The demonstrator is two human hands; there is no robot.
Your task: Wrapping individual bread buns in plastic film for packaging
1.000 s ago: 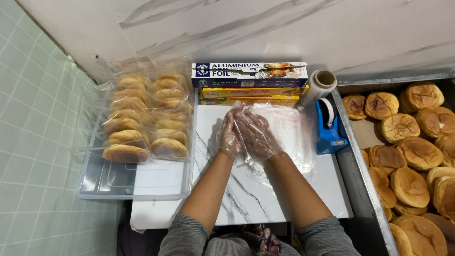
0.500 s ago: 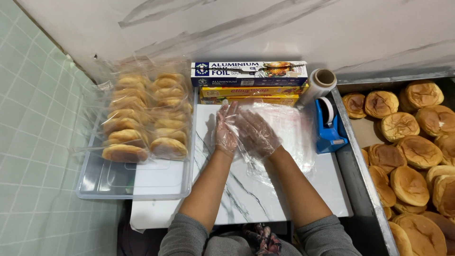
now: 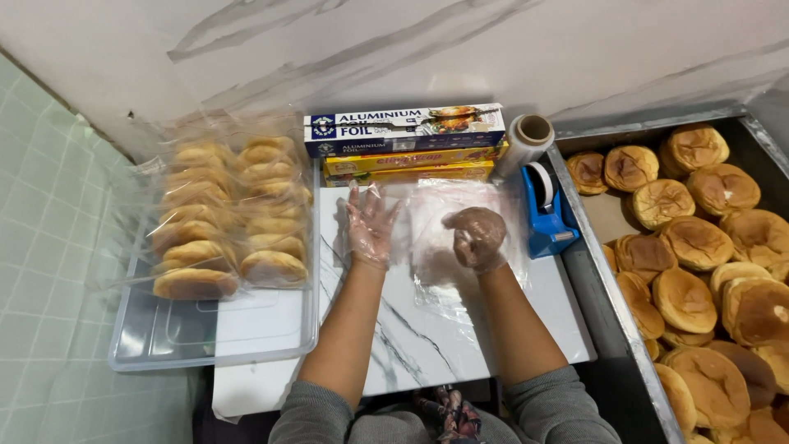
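Both my hands wear thin clear gloves and rest over a white marble board [image 3: 411, 345]. My left hand [image 3: 370, 222] lies flat with its fingers spread, at the left edge of a stack of clear plastic bags [image 3: 436, 271]. My right hand [image 3: 477, 238] is curled into a loose fist on top of those bags, and its fingers seem to pinch the plastic. The two hands are about a hand's width apart.
A clear tray [image 3: 214, 337] on the left holds bagged buns [image 3: 238, 214] in two rows. A blue foil box [image 3: 403, 127] sits on yellow boxes [image 3: 411, 164] behind the board. A film roll [image 3: 526, 140] and blue tape dispenser [image 3: 546, 214] stand right. A metal tray [image 3: 600, 279] holds several loose buns [image 3: 699, 247].
My hands were together over the plastic bags. They have drawn apart, the left moving left and flattening out, the right moving right and curling shut.
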